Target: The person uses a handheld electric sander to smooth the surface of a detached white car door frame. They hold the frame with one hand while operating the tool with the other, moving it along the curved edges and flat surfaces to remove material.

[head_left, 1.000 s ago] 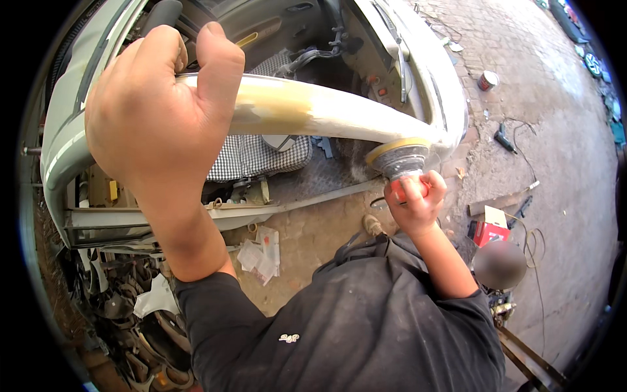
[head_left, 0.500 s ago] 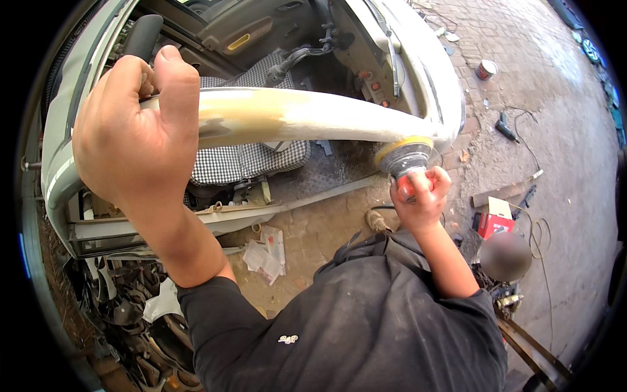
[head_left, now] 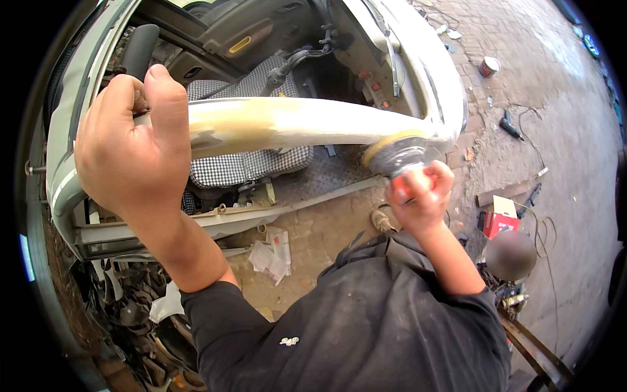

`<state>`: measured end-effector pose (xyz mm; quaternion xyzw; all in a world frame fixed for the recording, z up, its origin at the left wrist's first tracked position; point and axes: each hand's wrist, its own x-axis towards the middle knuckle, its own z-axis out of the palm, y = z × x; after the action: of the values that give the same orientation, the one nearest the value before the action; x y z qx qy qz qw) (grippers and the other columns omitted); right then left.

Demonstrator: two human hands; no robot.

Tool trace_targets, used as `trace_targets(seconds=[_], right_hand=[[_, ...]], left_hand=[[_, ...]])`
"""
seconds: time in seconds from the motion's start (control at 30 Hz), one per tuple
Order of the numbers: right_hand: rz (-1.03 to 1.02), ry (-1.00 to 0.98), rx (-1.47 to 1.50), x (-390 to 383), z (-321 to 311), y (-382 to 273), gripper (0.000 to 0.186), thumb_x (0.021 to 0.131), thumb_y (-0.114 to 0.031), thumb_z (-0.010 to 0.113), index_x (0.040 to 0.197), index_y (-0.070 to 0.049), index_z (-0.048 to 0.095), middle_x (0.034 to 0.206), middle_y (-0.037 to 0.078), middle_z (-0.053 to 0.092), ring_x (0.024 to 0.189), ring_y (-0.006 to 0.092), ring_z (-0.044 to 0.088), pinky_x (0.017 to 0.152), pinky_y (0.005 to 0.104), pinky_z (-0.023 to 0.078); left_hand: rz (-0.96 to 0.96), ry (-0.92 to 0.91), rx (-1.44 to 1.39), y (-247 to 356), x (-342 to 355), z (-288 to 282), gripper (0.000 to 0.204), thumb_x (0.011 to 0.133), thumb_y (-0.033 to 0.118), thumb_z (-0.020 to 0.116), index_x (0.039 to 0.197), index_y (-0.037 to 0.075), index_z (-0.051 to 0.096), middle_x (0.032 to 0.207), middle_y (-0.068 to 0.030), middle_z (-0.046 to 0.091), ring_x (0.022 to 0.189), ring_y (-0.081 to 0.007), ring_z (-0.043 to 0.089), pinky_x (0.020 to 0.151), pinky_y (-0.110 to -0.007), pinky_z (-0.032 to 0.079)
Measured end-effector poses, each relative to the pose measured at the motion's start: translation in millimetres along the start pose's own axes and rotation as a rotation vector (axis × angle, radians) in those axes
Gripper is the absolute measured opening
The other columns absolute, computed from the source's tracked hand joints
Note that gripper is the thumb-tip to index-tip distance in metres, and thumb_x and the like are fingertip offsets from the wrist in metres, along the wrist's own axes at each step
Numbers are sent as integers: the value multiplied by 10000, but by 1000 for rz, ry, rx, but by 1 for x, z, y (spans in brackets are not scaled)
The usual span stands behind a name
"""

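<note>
A curved car roof rail point(head_left: 297, 122), white with patches of yellowish filler and bare grey, runs across an open door frame. Over its left end my left hand point(head_left: 132, 140) is closed, the thumb raised and the fingers curled out of sight behind the rail. My right hand point(head_left: 423, 196) grips the red body of a disc sander point(head_left: 396, 157). The sander's yellow-edged pad is tilted against the underside of the rail near its right end, where it joins the white bodywork. Motion smears the sander slightly.
Inside the car is a checked seat point(head_left: 251, 166). A tin point(head_left: 488, 66), a corded power tool point(head_left: 511, 126) and a red box point(head_left: 499, 222) lie on the ground to the right. Papers point(head_left: 271, 255) lie below the sill. Car parts point(head_left: 140, 313) are heaped at lower left.
The sander has shifted slightly left along the rail and its pad has tilted more. My left hand keeps its hold, while the rail sits a little lower in view.
</note>
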<state>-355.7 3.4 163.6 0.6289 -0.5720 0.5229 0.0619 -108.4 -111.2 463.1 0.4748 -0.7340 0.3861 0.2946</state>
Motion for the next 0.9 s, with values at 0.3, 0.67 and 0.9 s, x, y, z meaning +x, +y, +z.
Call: trace_targets(seconds=[0.3,0.67,0.9], right_hand=[[-148,8,78,47,-6,-41,400,719,-141,884,1063,-265,719,1155,122,529,858,282,645,635,367,573],[129,-52,67,29,-21,6,577,656,-122,962,1143,-186,660,1201,163,516,964,342,629,784,441,567],[-38,-65,115,61,-17,-42,383,699,-155,912,1012,-255,714,1169,121,530,829,276,662,660,381,597]], left_hand=[[-18,-13,30,5,0,-1,411,926,329,721,662,75,534,608,-51,545,549,-260,512,531,-414,387],[3,-35,53,3,1,-3,395,928,319,717,673,73,543,632,-57,572,598,-286,542,573,-426,415],[2,-36,33,4,-1,-2,388,927,311,716,675,71,545,640,-63,582,612,-291,556,590,-432,423]])
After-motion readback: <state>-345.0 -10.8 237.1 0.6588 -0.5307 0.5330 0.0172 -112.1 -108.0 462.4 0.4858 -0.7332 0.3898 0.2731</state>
